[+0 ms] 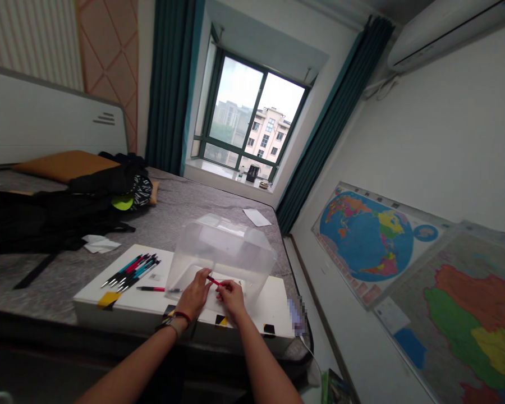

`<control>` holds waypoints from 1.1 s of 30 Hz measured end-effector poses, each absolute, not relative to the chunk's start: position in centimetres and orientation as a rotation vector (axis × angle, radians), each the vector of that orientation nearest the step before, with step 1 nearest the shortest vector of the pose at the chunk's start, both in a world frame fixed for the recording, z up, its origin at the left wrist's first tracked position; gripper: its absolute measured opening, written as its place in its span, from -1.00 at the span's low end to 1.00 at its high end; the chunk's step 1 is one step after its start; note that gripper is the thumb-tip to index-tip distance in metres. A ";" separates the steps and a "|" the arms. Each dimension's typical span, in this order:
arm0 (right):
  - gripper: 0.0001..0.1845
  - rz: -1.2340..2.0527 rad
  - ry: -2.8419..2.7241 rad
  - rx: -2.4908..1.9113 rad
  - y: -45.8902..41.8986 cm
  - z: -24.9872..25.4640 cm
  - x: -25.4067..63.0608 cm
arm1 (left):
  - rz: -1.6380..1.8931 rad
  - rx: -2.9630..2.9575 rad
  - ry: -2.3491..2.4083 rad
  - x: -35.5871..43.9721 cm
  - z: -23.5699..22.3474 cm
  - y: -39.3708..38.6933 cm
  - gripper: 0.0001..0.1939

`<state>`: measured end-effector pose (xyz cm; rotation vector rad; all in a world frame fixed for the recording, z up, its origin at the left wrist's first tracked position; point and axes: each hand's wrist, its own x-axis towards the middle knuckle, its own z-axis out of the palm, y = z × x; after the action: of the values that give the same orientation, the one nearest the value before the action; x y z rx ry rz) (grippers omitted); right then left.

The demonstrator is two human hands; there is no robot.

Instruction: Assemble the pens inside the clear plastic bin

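Grey mattress [202, 199] with a mottled surface carries a flat white box [90, 280], smooth and rectangular, with small patches of yellow and black tape [109, 300]. Dark green curtains [170, 84] hang in folds behind. Upon the box stands a plastic container [231, 247], translucent and shiny, with rounded corners. Slim pens [137, 270] in blue, red and black lie in a pile to its left, and one loose pen [149, 289] lies beside them. Both hands are almost closed: left hand [196, 294] and right hand [231, 297] pinch a red-and-black pen [214, 280] between their fingertips, in front of the container.
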<state>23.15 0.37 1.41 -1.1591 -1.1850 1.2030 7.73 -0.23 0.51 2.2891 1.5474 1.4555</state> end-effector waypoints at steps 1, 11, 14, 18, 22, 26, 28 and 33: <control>-0.64 1.199 -1.191 -1.168 0.3 1.5 23.1 | 1.443 2.310 1.547 7.7 0.5 -0.2 -0.55; -0.71 1.173 -1.236 -1.170 0.1 1.7 22.9 | 1.322 2.361 1.532 7.7 0.9 -0.6 -0.42; -0.71 1.167 -1.253 -1.164 0.3 1.4 23.0 | 1.320 2.324 1.553 7.7 1.0 -0.8 -0.45; -0.66 1.167 -1.150 -1.168 0.5 1.3 23.1 | 1.289 2.317 1.620 7.7 1.1 -0.7 -0.55; -0.68 1.141 -1.067 -1.161 0.6 1.5 23.3 | 1.227 2.401 1.537 7.7 1.1 -0.7 -0.53; -0.71 1.163 -1.146 -1.141 0.5 1.3 23.1 | 1.119 2.536 1.416 7.7 1.2 -0.9 -0.45; -0.74 1.152 -1.211 -1.151 0.5 1.1 22.9 | 1.075 2.553 1.407 7.7 1.4 -1.1 -0.42; -0.75 1.120 -1.280 -1.169 0.6 0.8 22.9 | 1.062 2.559 1.436 7.8 1.2 -1.1 -0.40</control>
<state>22.89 0.57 0.82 -1.1685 -1.2804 1.1196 7.76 -1.11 1.17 2.5588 1.4364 1.0623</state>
